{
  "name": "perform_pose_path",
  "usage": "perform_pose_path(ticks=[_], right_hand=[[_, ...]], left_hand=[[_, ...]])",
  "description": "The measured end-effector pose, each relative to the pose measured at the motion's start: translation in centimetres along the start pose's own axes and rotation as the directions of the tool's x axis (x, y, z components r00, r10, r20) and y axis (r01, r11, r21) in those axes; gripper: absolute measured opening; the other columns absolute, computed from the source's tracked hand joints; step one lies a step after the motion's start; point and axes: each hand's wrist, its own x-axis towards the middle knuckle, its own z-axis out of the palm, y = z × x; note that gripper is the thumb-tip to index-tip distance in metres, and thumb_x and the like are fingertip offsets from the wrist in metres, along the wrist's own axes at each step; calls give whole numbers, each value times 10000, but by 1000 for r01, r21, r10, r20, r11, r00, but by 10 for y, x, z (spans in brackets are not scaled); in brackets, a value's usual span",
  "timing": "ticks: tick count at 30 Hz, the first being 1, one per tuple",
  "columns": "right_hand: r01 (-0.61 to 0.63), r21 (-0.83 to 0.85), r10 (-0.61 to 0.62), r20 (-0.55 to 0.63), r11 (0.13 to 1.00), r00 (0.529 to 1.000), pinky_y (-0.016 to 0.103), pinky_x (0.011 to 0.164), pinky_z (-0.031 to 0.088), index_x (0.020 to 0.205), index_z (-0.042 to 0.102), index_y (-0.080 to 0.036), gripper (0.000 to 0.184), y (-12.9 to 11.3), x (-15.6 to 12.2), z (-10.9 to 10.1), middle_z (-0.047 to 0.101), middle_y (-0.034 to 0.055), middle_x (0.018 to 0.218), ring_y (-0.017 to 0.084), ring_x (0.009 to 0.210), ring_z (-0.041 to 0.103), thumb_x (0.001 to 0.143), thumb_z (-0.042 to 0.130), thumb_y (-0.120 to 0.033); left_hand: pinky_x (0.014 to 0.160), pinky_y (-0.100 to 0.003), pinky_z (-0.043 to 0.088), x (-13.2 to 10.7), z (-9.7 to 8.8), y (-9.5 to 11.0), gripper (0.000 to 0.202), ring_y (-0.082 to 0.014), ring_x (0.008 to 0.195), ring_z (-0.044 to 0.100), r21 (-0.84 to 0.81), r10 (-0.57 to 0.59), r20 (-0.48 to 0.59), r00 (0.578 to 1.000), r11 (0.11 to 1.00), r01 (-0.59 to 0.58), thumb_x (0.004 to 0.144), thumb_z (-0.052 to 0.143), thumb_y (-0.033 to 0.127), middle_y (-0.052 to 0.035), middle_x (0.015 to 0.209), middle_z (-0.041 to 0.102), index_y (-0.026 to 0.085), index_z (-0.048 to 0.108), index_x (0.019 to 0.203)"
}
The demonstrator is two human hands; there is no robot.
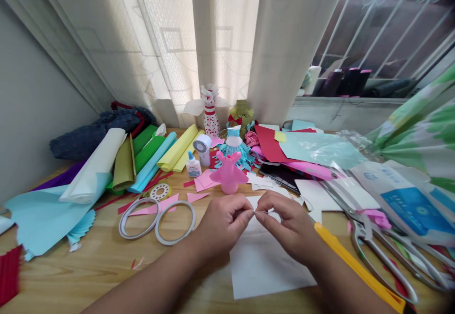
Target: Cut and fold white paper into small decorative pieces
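Note:
My left hand (227, 221) and my right hand (286, 221) meet at their fingertips above a white sheet of paper (270, 269) on the table. Both are closed in a pinch, with thumbs and index fingers on a tiny white piece (255, 211). Its kind is too small to tell, and the fingers cover most of it. Just beyond my hands stands a pink paper dress (229, 174) with a ruffled top. Left of my left hand lie two rolls of tape (194, 226), side by side and slightly overlapping.
A yellow utility knife (341, 247) and large metal scissors (362, 231) lie at right, near a white-blue packet (408, 200). Glue (193, 166), a small fan (203, 148) and a fringed blue paper dress (234, 146) stand behind. Rolled coloured paper (152, 157) fills the back left.

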Motion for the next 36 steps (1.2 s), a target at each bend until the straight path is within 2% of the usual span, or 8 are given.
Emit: perform_pose_path(ticks=[5, 9, 13, 18, 26, 31, 34, 36], right_hand=[[-36, -35, 35, -34, 999, 999, 276, 591, 379, 654, 514, -171, 167, 0, 0, -1, 524, 6, 643, 141, 624, 487, 819, 514, -190], [11, 19, -11, 13, 1000, 1000, 272, 594, 384, 663, 515, -173, 164, 1, -1, -1, 516, 3, 649, 140, 632, 485, 825, 506, -201], [-45, -46, 44, -24, 998, 999, 270, 593, 377, 657, 509, -176, 155, 4, 0, -3, 515, -2, 650, 135, 621, 483, 811, 508, -171], [-76, -72, 69, -96, 995, 993, 280, 611, 385, 671, 523, -181, 157, 8, 2, -6, 530, 3, 667, 143, 635, 495, 826, 509, -197], [78, -36, -77, 44, 996, 996, 270, 582, 386, 679, 540, -181, 162, -1, -1, 2, 539, 7, 642, 140, 625, 495, 835, 496, -187], [22, -68, -22, -9, 997, 1000, 265, 563, 377, 638, 510, -186, 173, -3, -1, -1, 508, -3, 619, 136, 602, 479, 810, 509, -174], [73, 5, -73, 53, 997, 996, 260, 577, 388, 648, 517, -186, 168, -3, -1, -2, 523, 0, 630, 135, 621, 495, 816, 504, -176], [65, -9, -64, 51, 998, 997, 257, 573, 380, 651, 515, -185, 161, -2, -1, -2, 518, -2, 632, 133, 618, 492, 812, 505, -169]], left_hand=[[551, -195, 327, -1, 2, -1, 179, -94, 571, 460, 22, 72, 21, 997, 997, -72, 816, 508, 160, 25, 590, 508, 143, 543, 641], [557, -194, 331, -1, 1, 0, 168, -95, 577, 464, -2, 86, 43, 995, 996, -86, 815, 503, 157, 24, 597, 509, 144, 549, 654], [554, -199, 330, -1, 1, -2, 172, -97, 578, 456, 10, 62, 69, 996, 998, -63, 822, 506, 179, 25, 601, 501, 145, 548, 658], [551, -203, 342, -1, 0, -4, 170, -97, 559, 464, -14, 0, 41, 999, 1000, 1, 831, 506, 197, 30, 580, 511, 149, 545, 672], [567, -207, 351, -1, 0, -3, 142, -109, 593, 490, 36, 7, 16, 1000, 999, -8, 787, 499, 126, 17, 610, 545, 148, 560, 661], [564, -201, 345, -1, 0, -3, 172, -104, 582, 467, 37, 89, 74, 993, 995, -92, 806, 487, 153, 21, 599, 507, 149, 550, 645], [581, -200, 356, -1, 0, -3, 153, -108, 605, 491, 22, 103, 94, 990, 994, -106, 808, 480, 147, 13, 631, 537, 150, 565, 680], [584, -200, 358, -1, -1, -3, 144, -109, 611, 498, 21, 106, 114, 988, 994, -109, 805, 483, 140, 12, 639, 547, 150, 573, 694]])
